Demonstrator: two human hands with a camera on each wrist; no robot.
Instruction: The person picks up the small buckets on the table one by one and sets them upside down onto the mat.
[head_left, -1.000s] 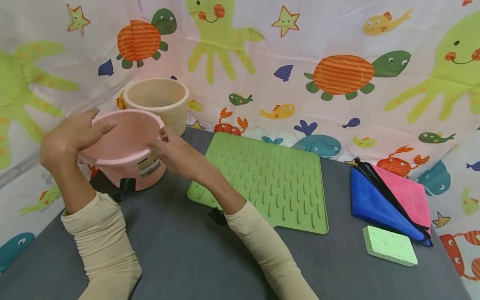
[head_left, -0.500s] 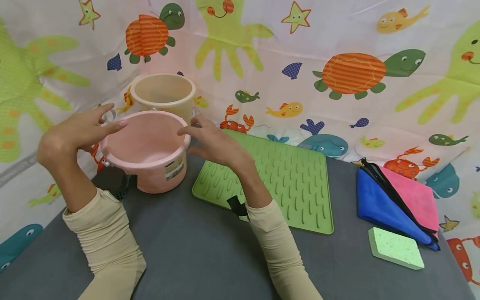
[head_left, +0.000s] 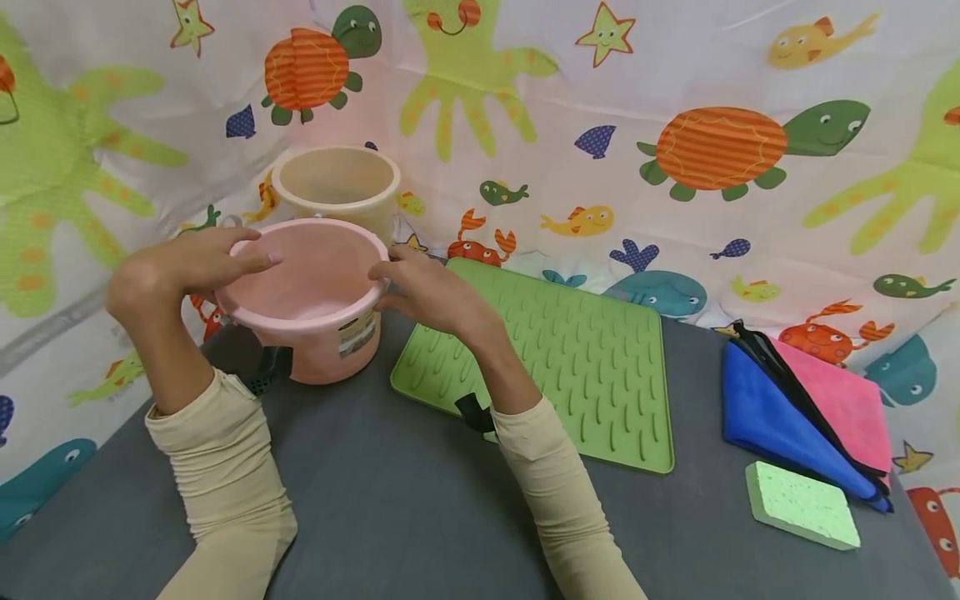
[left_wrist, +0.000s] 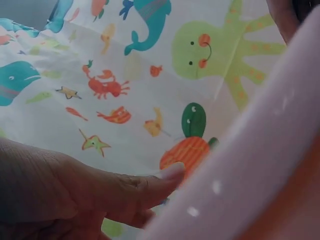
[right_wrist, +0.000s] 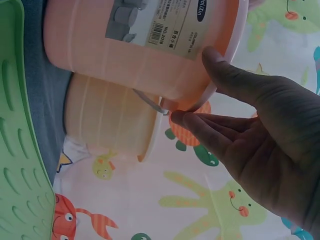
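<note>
A pink bucket (head_left: 322,354) stands at the table's left side with its mouth up and a printed label (head_left: 356,333) on its wall. Over its left rim lies my left hand (head_left: 187,262), thumb across the opening; the left wrist view shows that thumb right at the rim. My right hand (head_left: 435,292) pinches the opposite rim. Seen from the right wrist, its thumb presses near the rim while its fingertips meet the spot where the grey handle (right_wrist: 150,102) joins. Directly behind, a cream bucket (head_left: 375,221) is partly hidden by the pink one.
A green ribbed mat (head_left: 570,367) lies right of the buckets, partly under my right forearm. Farther right are a blue cloth (head_left: 780,417), a pink cloth (head_left: 840,400) and a pale green sponge (head_left: 802,504). A sea-animal curtain (head_left: 480,183) backs the grey table (head_left: 420,508).
The pink bucket has turned and shifted slightly right, so its label faces more to the right. My right hand lifted off its rim midway and has come back onto it.
</note>
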